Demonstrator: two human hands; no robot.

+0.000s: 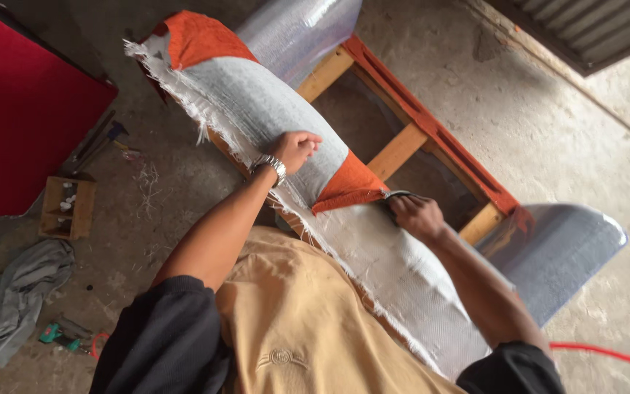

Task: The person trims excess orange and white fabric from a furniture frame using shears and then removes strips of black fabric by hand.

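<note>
Item: upholstered sofa frame (432, 131), wooden rails with orange-painted strips, lying tipped on the concrete floor (548, 109); all places below are given relative to it. Covering: grey-white woven fabric (257, 102) with orange fabric panels (348, 186), draped over the frame's padded near edge, its fringe frayed along the side nearest the person. Judged soft, light and limp, prone to fraying and slipping over the padding; best taken by a pinch at the loose edge or flattened under a palm. Left hand (294, 148), a metal watch (271, 166) at its wrist, rests on the grey fabric atop the frame's near edge, fingers curled and pressing down, holding nothing separate. Right hand (417, 215) lies at the orange panel's corner, fingers closed around a dark scissors-like tool (395, 195); its kind is not certain. Clear plastic wrap (570, 255) covers the frame's two ends. Container: small wooden box (67, 208) on the floor well left of the frame, holding small pale items, too small to identify. Near the box: grey rag (16, 292), red panel (16, 109).
</note>
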